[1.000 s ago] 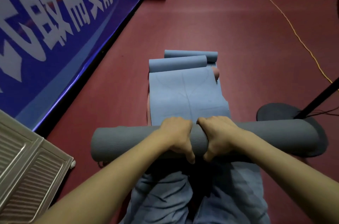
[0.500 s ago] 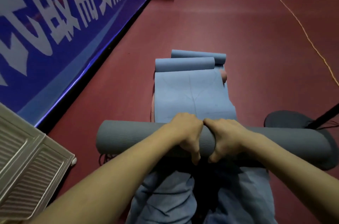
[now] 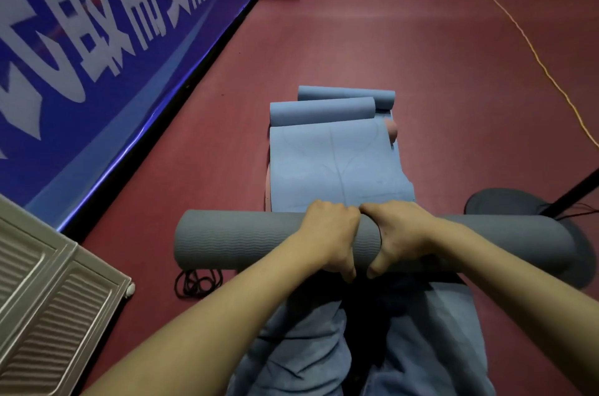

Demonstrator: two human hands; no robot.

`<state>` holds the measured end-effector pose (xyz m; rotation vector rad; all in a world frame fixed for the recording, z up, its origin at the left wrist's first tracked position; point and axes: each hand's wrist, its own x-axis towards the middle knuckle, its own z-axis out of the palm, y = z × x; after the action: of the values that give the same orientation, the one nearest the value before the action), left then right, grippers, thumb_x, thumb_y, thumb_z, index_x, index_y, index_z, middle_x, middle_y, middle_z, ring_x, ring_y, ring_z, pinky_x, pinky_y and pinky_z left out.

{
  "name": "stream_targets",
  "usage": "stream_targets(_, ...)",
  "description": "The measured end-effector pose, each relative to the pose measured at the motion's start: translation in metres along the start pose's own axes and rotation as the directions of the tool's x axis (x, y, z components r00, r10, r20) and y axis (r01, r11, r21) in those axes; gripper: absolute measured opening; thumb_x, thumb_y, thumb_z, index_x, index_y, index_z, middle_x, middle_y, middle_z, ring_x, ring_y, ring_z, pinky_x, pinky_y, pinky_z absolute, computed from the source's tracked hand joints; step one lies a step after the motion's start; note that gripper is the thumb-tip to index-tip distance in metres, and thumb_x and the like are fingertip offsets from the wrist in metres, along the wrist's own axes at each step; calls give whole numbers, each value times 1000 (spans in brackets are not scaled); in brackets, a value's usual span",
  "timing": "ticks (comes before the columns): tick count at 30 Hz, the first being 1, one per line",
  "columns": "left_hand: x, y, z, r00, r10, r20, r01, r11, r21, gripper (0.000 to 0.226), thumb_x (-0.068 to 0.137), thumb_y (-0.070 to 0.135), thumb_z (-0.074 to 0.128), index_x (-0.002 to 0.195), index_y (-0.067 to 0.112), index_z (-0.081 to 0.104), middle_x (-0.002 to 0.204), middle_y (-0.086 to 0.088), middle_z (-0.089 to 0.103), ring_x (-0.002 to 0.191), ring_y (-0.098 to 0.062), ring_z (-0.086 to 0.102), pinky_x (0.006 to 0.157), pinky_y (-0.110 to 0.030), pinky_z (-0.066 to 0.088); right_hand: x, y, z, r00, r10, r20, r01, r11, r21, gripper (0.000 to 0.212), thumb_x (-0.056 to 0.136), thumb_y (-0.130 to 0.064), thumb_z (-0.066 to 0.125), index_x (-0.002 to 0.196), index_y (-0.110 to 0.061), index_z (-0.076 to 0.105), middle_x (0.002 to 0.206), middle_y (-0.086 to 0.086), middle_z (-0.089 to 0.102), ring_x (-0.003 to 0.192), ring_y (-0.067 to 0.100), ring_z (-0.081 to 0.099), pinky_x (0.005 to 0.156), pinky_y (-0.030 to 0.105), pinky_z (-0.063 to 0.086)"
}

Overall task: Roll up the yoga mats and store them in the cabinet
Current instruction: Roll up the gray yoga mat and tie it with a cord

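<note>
**Grey mat rolled, both hands on it**

The grey mat [image 3: 236,240] is rolled up, lying crosswise over the knees. Left hand [image 3: 327,233] and right hand [image 3: 402,233] both curl around its middle, side by side. Past it, 1 blue mat [image 3: 330,165] lies half unrolled on the red floor [image 3: 421,71], cabinet [image 3: 48,305] at the left.
</note>
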<state>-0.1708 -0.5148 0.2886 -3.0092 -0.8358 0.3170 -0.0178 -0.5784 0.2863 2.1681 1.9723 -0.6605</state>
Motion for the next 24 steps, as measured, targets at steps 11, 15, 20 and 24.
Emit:
stream_targets(11,-7,-8,4,999,1,-43,-1,1000,-1,76,56,58,89,96,22,37,105,-4,66,92,-31,66,67,-34,34,-60,61,0,992,99,-82,-103,994,-47,107,35,-75,84,129,-47,42,118,-22,60,108,9,60,86,34,49)
stream_targets(15,-13,-6,4,999,0,-49,1,1000,18,76,56,60,88,99,23,37,108,-4,66,95,-31,66,67,-34,33,-65,57,10,983,109,-147,-121,990,-74,94,38,-73,80,120,-42,46,111,-17,62,99,14,62,79,34,50)
stream_targets(20,-26,-8,-5,1000,21,2,-21,999,44,77,54,67,87,97,23,41,101,-3,66,84,-28,61,64,-35,35,-77,44,8,982,132,-135,-142,988,-65,90,38,-69,81,117,-41,47,104,-16,64,93,16,62,77,35,51)
stream_targets(24,-48,-11,-10,999,36,33,-39,997,73,79,52,72,84,101,23,47,95,0,64,74,-24,52,63,-34,37,-95,25,10,984,121,-127,-130,989,-65,88,40,-69,82,117,-40,47,103,-15,64,93,17,64,74,34,50)
